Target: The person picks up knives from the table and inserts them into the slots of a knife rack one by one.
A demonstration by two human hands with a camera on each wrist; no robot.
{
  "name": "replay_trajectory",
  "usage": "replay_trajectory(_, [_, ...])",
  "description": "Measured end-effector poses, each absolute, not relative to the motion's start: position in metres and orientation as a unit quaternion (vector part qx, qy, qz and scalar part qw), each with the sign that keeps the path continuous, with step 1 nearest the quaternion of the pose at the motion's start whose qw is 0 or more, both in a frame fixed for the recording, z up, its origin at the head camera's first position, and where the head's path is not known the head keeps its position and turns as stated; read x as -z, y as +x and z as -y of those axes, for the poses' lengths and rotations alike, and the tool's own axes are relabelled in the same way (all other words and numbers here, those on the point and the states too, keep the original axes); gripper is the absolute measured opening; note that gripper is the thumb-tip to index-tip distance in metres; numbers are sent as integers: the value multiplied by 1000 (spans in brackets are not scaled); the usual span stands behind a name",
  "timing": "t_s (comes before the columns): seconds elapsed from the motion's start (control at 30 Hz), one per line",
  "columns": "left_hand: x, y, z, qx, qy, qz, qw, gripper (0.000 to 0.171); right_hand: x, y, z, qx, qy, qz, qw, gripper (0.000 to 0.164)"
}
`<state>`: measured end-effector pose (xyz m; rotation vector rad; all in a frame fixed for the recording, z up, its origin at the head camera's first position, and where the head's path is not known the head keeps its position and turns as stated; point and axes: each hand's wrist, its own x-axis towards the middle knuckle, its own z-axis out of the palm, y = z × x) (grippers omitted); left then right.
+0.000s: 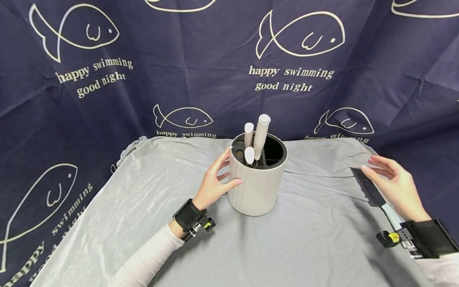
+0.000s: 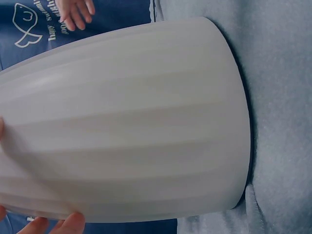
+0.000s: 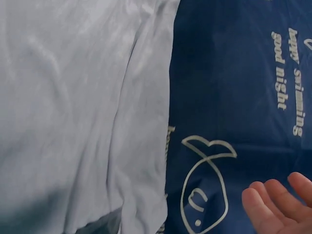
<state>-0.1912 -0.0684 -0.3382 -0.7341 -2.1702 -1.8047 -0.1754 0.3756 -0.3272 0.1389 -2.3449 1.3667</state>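
Surveyed first the wrinkled grey cloth (image 1: 315,239), spread beneath all items. Found upright on it a white fluted holder (image 1: 255,193) with a dark, compartmented top. Judged well advanced in filling, though not complete: counted three white handles (image 1: 262,135) seated inside and one dark-bladed knife (image 1: 369,191) outside, apparently left to place. Located the left hand (image 1: 214,181) at the holder's nine o'clock, touching its wall, with thumb and fingers apart, seemingly steadying rather than lifting. Located the right hand (image 1: 399,185) well off at the holder's three o'clock, with fingers and thumb apart and nothing seen between them. Placed the knife just past the holder's three o'clock, well apart from it, and close beside the right hand at nine o'clock, with blade pointing toward eleven and pale grip (image 1: 392,217) running toward five, partly hidden by wrist gear (image 1: 426,237). Cannot confirm contact between right thumb and blade. Recorded last the handles individually: tallest at twelve o'clock of the holder's top, slimmer at ten, shortest at eight.
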Motion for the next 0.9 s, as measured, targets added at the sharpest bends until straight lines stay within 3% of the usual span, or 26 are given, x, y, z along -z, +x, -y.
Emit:
replay_trajectory(0.27, [339,-192,68,613,-249,741,115,85,337,-168,-404,-473,10,858,201,44])
replay_trajectory(0.47, [359,-208,69,613,-248,741,117,90,345,-163,-419,-431,-17,882,190,41])
replay_trajectory(0.67, [367,-213,71,611,-253,740,126,91,354,-159,-429,-377,-49,909,169,66])
replay_trajectory(0.9, [367,-213,71,605,-252,745,129,91,362,-155,-437,-356,-58,919,160,68])
